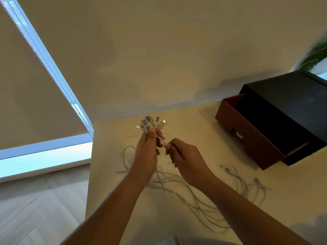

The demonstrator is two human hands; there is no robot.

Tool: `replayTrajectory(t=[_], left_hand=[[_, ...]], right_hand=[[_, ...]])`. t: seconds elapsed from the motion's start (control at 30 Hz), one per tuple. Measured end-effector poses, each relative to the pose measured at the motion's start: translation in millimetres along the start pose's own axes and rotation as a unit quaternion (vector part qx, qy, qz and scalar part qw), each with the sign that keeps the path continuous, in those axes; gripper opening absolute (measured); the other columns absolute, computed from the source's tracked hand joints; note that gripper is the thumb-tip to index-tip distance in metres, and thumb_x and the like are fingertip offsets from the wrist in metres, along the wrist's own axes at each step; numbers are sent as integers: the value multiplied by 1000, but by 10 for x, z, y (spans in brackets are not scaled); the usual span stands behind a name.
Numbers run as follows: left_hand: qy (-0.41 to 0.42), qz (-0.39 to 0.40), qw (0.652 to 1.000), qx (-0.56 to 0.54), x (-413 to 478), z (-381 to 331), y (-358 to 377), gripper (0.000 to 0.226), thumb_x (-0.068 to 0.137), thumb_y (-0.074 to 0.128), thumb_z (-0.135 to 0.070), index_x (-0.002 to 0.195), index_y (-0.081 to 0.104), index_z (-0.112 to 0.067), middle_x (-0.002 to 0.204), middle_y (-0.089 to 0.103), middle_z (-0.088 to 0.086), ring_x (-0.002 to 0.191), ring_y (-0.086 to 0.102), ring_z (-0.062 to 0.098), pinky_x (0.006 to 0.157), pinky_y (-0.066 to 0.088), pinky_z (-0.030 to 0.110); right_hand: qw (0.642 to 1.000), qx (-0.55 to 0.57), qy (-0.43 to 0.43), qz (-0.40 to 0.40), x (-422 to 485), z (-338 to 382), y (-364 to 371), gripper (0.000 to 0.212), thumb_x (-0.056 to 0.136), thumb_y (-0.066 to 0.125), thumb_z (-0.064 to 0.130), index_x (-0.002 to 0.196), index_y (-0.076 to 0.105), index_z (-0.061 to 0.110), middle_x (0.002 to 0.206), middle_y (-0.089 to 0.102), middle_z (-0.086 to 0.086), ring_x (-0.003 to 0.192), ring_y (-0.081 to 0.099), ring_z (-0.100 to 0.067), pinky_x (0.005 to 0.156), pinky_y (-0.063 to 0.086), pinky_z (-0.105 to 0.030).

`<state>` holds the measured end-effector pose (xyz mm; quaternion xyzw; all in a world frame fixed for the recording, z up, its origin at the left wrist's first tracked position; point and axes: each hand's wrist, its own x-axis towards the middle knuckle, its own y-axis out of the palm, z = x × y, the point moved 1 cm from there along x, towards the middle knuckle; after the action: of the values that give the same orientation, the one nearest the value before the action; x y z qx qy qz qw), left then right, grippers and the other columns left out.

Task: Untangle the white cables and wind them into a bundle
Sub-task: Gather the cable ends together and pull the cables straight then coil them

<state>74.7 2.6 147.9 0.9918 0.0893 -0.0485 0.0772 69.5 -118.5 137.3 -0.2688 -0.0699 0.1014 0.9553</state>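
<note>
A left hand closes its fingers round the gathered plugs, keeping ends aligned, while the right hand pinches one white cable, likely to free it from the tangle on the tabletop.

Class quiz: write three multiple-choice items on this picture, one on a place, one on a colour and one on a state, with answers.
1. Where does the black box stand? A on the floor; B at the cream table's far right; C on a chair.
2. What colour are the tangled cables? A white; B black; C red.
3. The box's brown cardboard drawer is: A shut; B upside down; C pulled open.
Answers: B, it sits on the tabletop; A, every strand looks white; C, its inside shows.
</note>
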Motion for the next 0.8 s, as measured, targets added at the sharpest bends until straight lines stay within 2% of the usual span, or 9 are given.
replayTrajectory(t=[0.1,0.2,0.27,0.33,0.43,0.47,0.6,0.73,0.8], left_hand=[[19,20,997,-77,24,-71,-31,37,104,28,-29,83,53,-11,65,61,-3,71,59,15,73,49,29],[15,36,986,-160,39,-134,-36,36,104,27,-28,81,49,-10,51,49,-4,52,52,12,68,56,30],[24,25,984,-172,51,-163,-43,36,104,27,-28,81,48,-11,47,39,-7,44,39,7,56,53,26],[42,3,986,-164,70,-207,-81,35,105,27,-29,80,46,-13,47,34,-10,42,32,5,47,40,21],[68,-27,984,-162,141,-307,-199,35,104,28,-33,79,46,-16,47,33,-12,42,28,3,43,28,18],[74,-37,982,-167,173,-347,-252,35,104,29,-34,79,46,-16,47,32,-12,42,28,3,42,27,17],[98,-62,981,-155,257,-463,-493,36,104,30,-35,78,46,-17,48,32,-12,43,27,3,41,25,16],[114,-78,979,-147,290,-538,-681,36,105,31,-34,77,47,-18,50,33,-11,44,28,4,41,25,16],[114,-92,979,-139,304,-565,-728,36,105,32,-34,76,47,-19,50,33,-11,44,27,5,41,24,17]], right_hand=[[999,-27,-2,26,-6,-41,31,30,100,41,31,77,57,20,65,58,-1,61,50,-17,61,41,-37],[999,-41,-9,31,0,-102,29,34,101,40,33,75,55,17,64,56,-6,56,44,-15,58,36,-35],[996,-68,-14,53,9,-143,23,35,101,38,37,76,53,18,60,53,0,53,42,-11,56,35,-32],[993,-92,-15,73,23,-183,5,33,102,38,34,78,53,16,57,48,8,51,43,-6,53,32,-24],[990,-112,-13,79,70,-312,-76,29,103,40,21,78,52,12,56,43,17,59,48,16,57,35,-11],[990,-121,-10,78,87,-373,-116,29,103,40,20,77,50,13,56,42,17,60,48,17,58,35,-10],[984,-160,14,79,152,-637,-305,28,102,41,21,76,50,16,60,46,16,64,48,14,60,35,-12],[978,-193,41,67,198,-873,-508,29,102,41,25,76,50,16,61,48,12,58,48,2,55,31,-20],[976,-201,60,61,200,-991,-572,30,102,39,23,74,49,18,71,53,15,64,47,2,58,33,-23]])
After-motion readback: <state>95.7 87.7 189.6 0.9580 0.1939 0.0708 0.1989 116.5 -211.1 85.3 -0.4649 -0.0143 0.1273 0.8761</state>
